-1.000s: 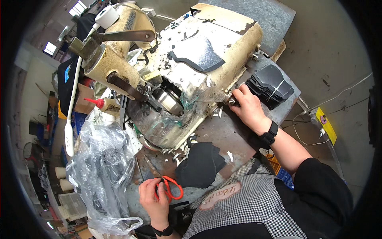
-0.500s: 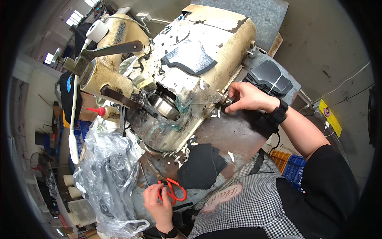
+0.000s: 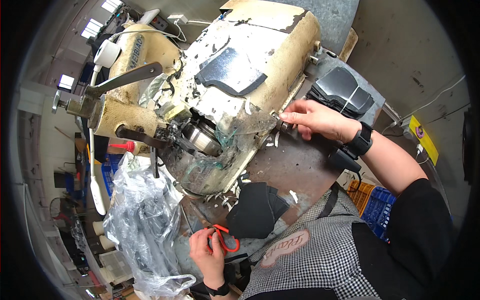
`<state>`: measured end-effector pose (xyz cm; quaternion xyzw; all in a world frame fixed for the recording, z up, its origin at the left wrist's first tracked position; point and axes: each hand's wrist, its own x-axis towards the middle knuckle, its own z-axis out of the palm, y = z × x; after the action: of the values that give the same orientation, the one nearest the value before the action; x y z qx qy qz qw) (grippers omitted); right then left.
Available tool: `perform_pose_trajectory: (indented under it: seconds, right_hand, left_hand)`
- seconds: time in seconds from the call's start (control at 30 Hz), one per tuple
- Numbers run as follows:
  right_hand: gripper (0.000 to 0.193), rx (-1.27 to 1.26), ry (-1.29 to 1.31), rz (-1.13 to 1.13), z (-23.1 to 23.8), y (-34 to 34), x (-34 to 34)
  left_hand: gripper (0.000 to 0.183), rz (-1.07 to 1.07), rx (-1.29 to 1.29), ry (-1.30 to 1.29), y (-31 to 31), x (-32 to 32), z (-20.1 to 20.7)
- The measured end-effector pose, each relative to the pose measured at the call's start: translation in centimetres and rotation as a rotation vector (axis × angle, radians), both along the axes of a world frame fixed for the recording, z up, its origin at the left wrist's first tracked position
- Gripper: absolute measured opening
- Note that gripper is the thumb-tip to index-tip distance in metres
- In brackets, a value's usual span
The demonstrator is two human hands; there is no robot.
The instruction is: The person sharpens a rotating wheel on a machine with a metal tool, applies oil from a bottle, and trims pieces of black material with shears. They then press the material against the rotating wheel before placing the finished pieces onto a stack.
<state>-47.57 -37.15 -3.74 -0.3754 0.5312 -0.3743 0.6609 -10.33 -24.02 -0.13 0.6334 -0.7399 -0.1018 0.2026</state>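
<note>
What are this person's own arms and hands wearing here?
Both hands are ungloved. The right hand has a broad black wristband at its wrist, with a dark block beside it; a black sleeve leaves that forearm bare. The left hand has a black strap at the wrist; its sleeve can't be made out.

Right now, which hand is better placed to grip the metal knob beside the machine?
Probably the right hand: it is at the metal knob, while the left hand is at the red-handled scissors.
</note>
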Motion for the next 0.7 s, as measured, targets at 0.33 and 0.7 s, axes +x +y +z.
perform_pose_trajectory:
  seconds: [0.33, 0.7]
  right_hand:
    - [0.027, -0.832, 1.339, -0.022, -2.2, 0.3, 0.3]
    - [0.024, -0.863, 1.301, 0.077, -2.1, 1.0, 1.2]
  left_hand:
    - [0.007, -0.005, 0.003, 0.003, 0.2, -0.5, 0.3]
    - [0.007, -0.003, -0.049, 0.023, 1.5, -0.8, 0.5]
